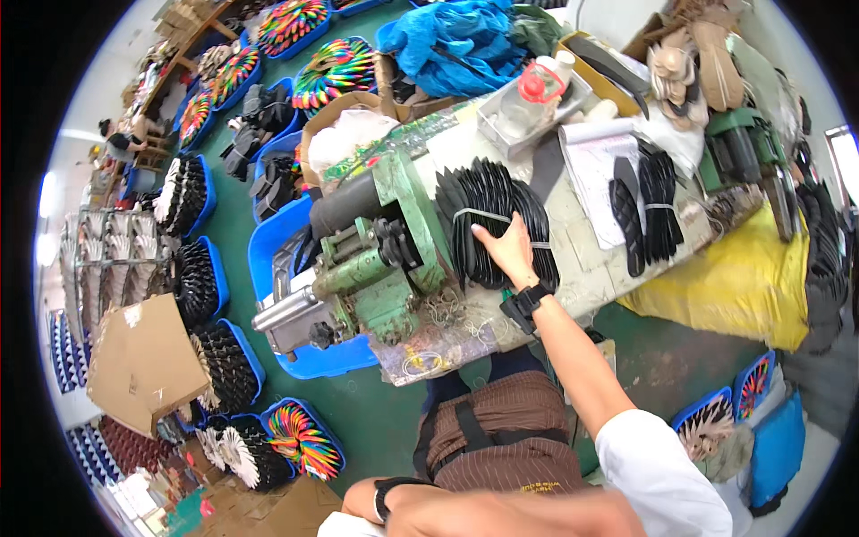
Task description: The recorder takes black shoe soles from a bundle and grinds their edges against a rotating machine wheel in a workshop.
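Two banded bundles of thin black shoe soles stand on edge side by side on the workbench, right of a green machine. My right hand reaches over them from the near side. Its thumb presses on the soles by the pale band, with the fingers wrapped over the top between the two bands. A black watch sits on that wrist. My left hand is raised close at the bottom edge, large and blurred, with a black band at the wrist; its fingers cannot be made out.
Behind the bundles are a grey bin with a red-topped clear bottle and a paper pad. Another banded bundle of black soles lies to the right, before a second green machine. Blue tubs of soles line the left floor.
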Demonstrator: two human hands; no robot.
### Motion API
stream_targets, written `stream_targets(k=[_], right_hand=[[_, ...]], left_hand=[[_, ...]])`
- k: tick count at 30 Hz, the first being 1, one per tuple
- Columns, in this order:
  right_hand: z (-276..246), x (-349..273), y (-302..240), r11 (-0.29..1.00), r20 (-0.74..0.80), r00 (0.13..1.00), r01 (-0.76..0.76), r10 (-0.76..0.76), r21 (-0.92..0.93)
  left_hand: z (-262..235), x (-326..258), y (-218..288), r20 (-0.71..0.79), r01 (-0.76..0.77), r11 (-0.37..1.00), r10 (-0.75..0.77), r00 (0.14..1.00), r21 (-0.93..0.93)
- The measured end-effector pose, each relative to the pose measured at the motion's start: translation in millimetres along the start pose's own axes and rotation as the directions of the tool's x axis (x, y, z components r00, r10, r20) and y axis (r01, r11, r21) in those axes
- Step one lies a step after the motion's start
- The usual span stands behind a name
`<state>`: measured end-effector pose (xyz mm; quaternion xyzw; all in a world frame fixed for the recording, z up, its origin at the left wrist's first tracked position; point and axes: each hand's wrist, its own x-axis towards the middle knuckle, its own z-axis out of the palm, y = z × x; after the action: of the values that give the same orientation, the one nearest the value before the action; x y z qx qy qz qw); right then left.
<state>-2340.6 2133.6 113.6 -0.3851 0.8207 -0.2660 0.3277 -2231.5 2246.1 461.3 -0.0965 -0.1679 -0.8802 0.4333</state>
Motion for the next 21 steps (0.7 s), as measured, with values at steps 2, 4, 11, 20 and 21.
stream_targets(k=[2,4,11,20,21], right_hand=[[3.1,18.2,3.7,0.997,0.062,0.996,-0.067,0.064,0.047],[-1.9,28.6,10.5,0.983,0.16,0.973,-0.176,0.165,0.057],[-35.4,23.4,28.8,0.951,0.068,0.997,0.013,-0.036,0.31],[-180.1,-79.0,-7.8,0.863,-0.099,0.963,0.268,-0.25,0.428],[-185.1,-81.9,-3.4,0.865,-0.096,0.964,0.266,-0.25,0.426]], left_hand=[[-48.7,3.8,9.6,0.1,0.083,0.993,-0.091,0.991,0.081],[-60.2,0.7,14.3,-0.374,0.268,0.803,-0.061,0.926,0.532],[-186.9,-28.5,-10.8,-0.736,0.705,0.211,0.213,0.643,0.677],[-208.8,30.1,-42.6,-0.74,0.741,0.101,0.227,0.633,0.664],[-201.8,32.9,-46.2,-0.711,0.666,0.256,0.173,0.682,0.701]])
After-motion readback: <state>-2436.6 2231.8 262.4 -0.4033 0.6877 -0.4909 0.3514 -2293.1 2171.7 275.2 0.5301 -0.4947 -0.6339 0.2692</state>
